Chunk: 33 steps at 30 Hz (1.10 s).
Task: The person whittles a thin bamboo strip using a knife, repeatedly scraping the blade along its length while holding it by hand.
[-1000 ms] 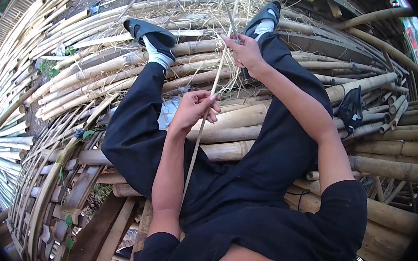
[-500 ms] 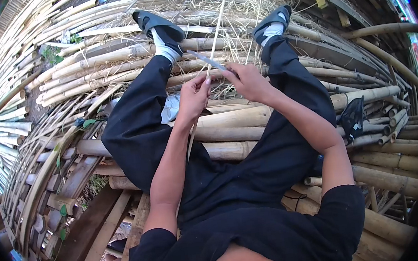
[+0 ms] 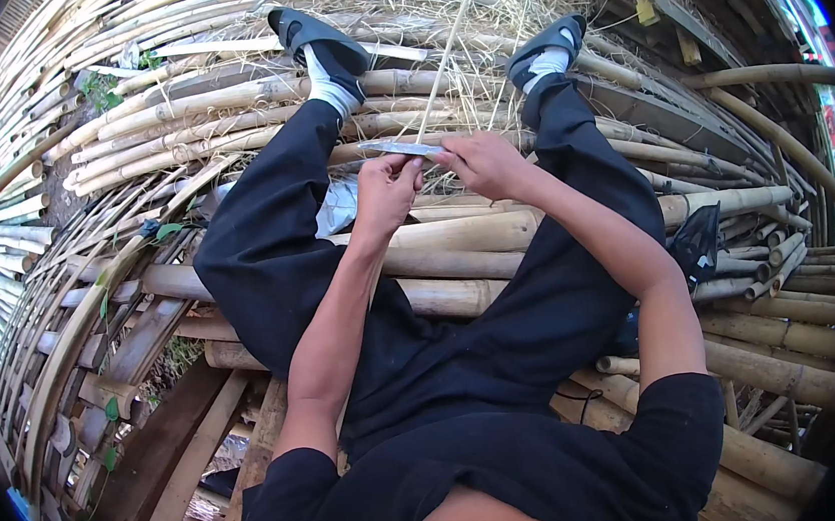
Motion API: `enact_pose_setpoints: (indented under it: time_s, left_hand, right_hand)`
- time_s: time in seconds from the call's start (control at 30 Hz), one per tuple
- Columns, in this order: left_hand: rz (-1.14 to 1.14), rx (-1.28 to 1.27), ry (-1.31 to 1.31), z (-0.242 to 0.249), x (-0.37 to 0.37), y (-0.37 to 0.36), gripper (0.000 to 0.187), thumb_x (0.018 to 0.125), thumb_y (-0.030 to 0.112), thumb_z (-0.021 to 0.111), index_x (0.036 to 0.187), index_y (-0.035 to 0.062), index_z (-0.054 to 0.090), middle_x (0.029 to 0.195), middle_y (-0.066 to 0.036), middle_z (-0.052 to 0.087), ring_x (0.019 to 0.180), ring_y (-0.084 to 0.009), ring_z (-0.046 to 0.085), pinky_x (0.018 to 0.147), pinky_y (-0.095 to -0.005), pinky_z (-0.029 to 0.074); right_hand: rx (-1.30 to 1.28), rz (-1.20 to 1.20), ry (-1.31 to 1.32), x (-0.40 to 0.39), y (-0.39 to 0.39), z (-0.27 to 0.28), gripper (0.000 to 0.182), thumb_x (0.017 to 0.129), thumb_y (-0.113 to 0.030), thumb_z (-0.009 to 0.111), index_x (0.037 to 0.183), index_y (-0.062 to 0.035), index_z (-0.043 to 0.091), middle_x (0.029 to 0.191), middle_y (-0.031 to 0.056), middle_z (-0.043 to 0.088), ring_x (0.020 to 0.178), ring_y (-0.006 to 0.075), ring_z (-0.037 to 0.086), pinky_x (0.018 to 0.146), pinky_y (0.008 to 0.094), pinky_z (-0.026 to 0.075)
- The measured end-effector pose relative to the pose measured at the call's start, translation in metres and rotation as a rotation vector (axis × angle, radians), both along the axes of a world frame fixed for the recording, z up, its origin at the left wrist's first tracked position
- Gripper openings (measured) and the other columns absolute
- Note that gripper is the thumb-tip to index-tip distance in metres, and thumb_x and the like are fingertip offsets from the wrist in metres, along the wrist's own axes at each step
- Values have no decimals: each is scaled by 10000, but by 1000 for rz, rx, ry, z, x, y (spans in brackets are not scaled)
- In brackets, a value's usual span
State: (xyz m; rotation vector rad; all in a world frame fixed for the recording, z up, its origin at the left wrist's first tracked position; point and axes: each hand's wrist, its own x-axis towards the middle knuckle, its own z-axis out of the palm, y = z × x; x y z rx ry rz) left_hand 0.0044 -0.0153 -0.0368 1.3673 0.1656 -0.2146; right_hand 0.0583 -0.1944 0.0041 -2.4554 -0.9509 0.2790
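Note:
My left hand (image 3: pixel 387 195) is closed, its thumb and fingers pinching a thin pale bamboo strip (image 3: pixel 445 54). The strip slants away between my feet, and its near part runs back along my left forearm. In my right hand (image 3: pixel 489 166) is a knife (image 3: pixel 399 147), gripped at the handle, which the fingers mostly hide. The blade points left and lies across the strip just beyond my left fingertips. The two hands are close together between my spread knees.
I sit on bamboo poles (image 3: pixel 457 257). More bamboo (image 3: pixel 162 109) is stacked ahead and to the left, with pale shavings (image 3: pixel 506 26) strewn between my sandals (image 3: pixel 319 41). A clear plastic bag (image 3: pixel 338 208) lies by my left knee, and a black bag (image 3: pixel 699 241) at right.
My right hand has come slightly nearer and left, and the knife blade has swung from slanting away to nearly crosswise over the strip. The strip's far end has shifted right.

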Motion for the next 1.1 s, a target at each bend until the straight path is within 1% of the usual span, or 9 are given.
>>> enact_pose_setpoints:
  time_s: [0.1,0.2,0.3,0.37,0.5,0.63,0.73,0.97,1.1]
  left_hand:
    - [-2,32,-17,-2,1,1,166,911,111,570,832,-10,652,579,42,503,472,-4,364,406,-200,261]
    - [28,-85,93,12,4,5,223,937,148,560,1080,-5,636,615,40,484,424,1,348,372,-171,229]
    - [-15,-120,150,8,-9,7,227,938,149,558,1091,-3,628,630,37,491,422,2,349,371,-169,234]
    - [-25,-149,136,7,-7,10,229,939,148,556,1097,-5,621,635,33,491,424,3,355,371,-169,237]
    - [-15,-124,155,12,-1,5,234,943,146,548,1096,-18,613,642,24,502,413,-5,353,370,-172,242]
    - [-51,-129,128,11,1,3,239,941,148,552,1098,-22,611,644,12,528,414,-13,380,372,-175,259]
    - [-133,-171,122,15,-3,0,240,938,151,558,1093,-24,614,650,8,538,419,-22,406,378,-179,272]
    - [-205,-310,196,11,3,0,237,980,174,474,1054,-20,588,658,12,508,428,-33,389,397,-184,287]
    - [-187,-383,155,10,6,10,242,992,181,444,1054,-18,567,652,28,460,432,-26,335,421,-168,276]
  right_hand:
    - [-48,2,-9,9,-1,-10,308,951,-304,423,801,-53,518,670,198,559,674,419,549,595,504,400]
    - [-111,-91,-30,37,-14,-19,326,954,-318,402,838,-51,549,713,215,579,726,417,569,623,497,420]
    - [-40,-211,-229,89,-61,-42,412,952,-369,374,936,-36,616,834,234,622,837,404,597,703,491,450]
    - [-93,-578,-41,97,-70,-11,430,957,-385,381,939,-26,617,866,236,624,842,403,599,714,493,440]
    - [186,-438,-32,77,-49,0,459,956,-410,397,958,-12,625,798,227,617,758,392,596,686,445,442]
    - [294,-422,320,39,-8,3,425,946,-403,503,828,-2,581,588,12,461,501,102,440,480,292,362]
    - [500,-585,657,30,8,-8,359,927,-377,561,798,-42,561,536,-47,418,415,53,345,392,238,287]
    - [384,-394,377,6,13,-3,359,903,-336,579,855,19,602,557,41,485,538,90,449,522,285,370]
    - [82,-142,159,-6,2,15,360,967,-298,416,933,5,608,733,181,606,689,349,597,647,422,456]
